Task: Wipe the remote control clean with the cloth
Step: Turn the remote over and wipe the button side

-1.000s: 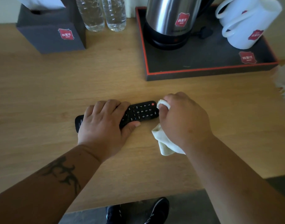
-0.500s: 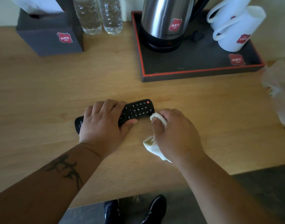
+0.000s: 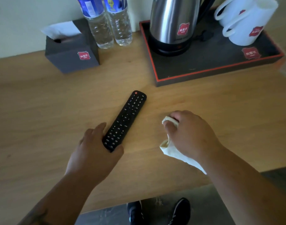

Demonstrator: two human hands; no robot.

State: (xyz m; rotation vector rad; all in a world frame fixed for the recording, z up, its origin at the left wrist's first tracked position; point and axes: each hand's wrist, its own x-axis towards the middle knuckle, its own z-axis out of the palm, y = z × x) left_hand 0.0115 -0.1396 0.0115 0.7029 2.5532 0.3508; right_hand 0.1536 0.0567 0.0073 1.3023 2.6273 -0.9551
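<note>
A second ago the remote (image 3: 125,120) lay nearly crosswise under the left hand (image 3: 94,153), with the cloth (image 3: 170,149) pressed against its button end. Now it lies on the bench (image 3: 41,114) swung round, running from lower centre of the frame up toward the tray (image 3: 220,70), its red power button at the far tip.

The left hand has slid back to the near end. Its grip is loose: fingers lie along the left edge and the thumb tucks under the bottom corner, so it pinches only that end and leaves almost the whole key face bare.

The right hand (image 3: 189,135) has come off the remote and sits to the right of it, apart, on the bench. Its grip is curled closed around the bunched cloth, a fold showing over the fingertips and a tail trailing below the wrist.

By my reading, the wipe is paused rather than finished. Turning the remote lengthwise and baring the keys looks like set-up for a long pass along its face. The kettle (image 3: 173,25), the mugs (image 3: 246,23), the bottles (image 3: 109,25) and the tissue box (image 3: 71,54) in the upper frame stand well clear.
</note>
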